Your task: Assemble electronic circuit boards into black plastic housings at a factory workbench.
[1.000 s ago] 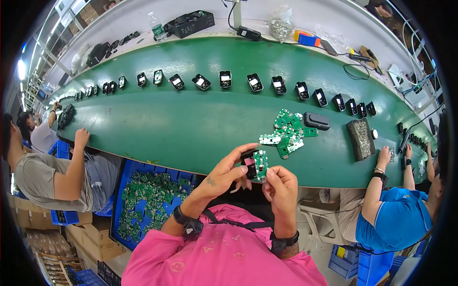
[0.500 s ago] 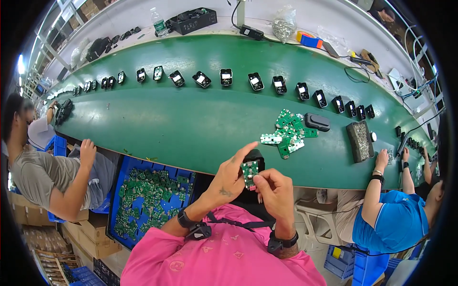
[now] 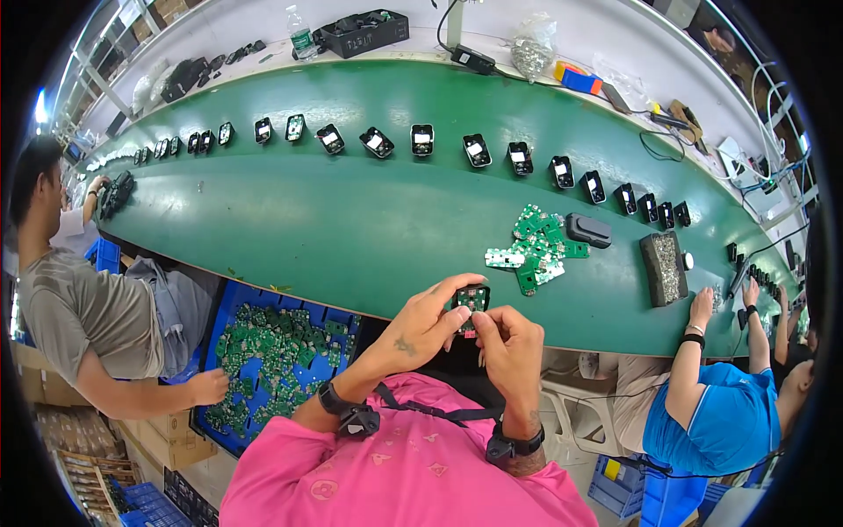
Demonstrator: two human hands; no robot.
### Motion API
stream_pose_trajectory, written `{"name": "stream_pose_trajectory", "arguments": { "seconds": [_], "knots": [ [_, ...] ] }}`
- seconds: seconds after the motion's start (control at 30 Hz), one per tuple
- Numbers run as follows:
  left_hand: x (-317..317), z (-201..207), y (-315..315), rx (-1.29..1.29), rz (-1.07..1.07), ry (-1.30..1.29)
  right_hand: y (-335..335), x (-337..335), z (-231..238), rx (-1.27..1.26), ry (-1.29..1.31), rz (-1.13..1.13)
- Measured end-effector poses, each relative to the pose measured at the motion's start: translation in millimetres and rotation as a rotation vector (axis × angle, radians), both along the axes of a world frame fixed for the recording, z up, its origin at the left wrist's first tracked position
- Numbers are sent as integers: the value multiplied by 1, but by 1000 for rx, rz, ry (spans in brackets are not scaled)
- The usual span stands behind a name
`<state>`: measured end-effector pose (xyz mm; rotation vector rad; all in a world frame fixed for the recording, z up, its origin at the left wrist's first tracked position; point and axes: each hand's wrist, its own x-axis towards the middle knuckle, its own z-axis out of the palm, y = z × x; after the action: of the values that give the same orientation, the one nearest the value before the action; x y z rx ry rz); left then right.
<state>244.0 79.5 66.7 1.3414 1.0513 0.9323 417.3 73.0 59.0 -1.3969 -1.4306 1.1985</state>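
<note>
My left hand (image 3: 420, 327) is closed round a small black plastic housing (image 3: 486, 292) just off the table's near edge. A green circuit board (image 3: 472, 299) lies in the housing's opening, with a small pink piece at its lower end. At that lower end, my right hand (image 3: 511, 344) has its thumb and fingers pinched on the board. Beyond my hands is a loose pile of green circuit boards (image 3: 537, 244), a few with white faces. Next to the pile lies a closed dark case (image 3: 589, 230).
Black housings (image 3: 422, 140) stand in a long curved row across the green table (image 3: 334, 220). A dark box of small metal parts (image 3: 665, 270) sits at right. A blue bin (image 3: 255, 369) of boards is at lower left, with a co-worker's hand (image 3: 209, 386) at it. Another co-worker (image 3: 716, 404) works at right.
The circuit board now sits more squarely inside the housing, and my left index finger has curled over it. The co-worker at left has lowered a hand to the blue bin.
</note>
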Motion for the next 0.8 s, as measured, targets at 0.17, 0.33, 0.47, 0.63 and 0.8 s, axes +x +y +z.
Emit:
{"name": "stream_pose_trajectory", "arguments": {
  "seconds": [0.17,0.33,0.47,0.63,0.8],
  "knots": [
    [4,-2,-1,-20,55,107,1,-6,-8,83,-113,-48],
    [5,-9,0,-63,171,95,6,-5,-22,184,-373,-60],
    [4,-14,4,-83,164,85,7,-11,-26,200,-187,-12],
    [-3,-21,9,-161,57,-31,11,-4,-32,319,-209,61],
    [-2,-19,9,-166,89,0,14,-9,-31,138,-164,75]
  ]
}}
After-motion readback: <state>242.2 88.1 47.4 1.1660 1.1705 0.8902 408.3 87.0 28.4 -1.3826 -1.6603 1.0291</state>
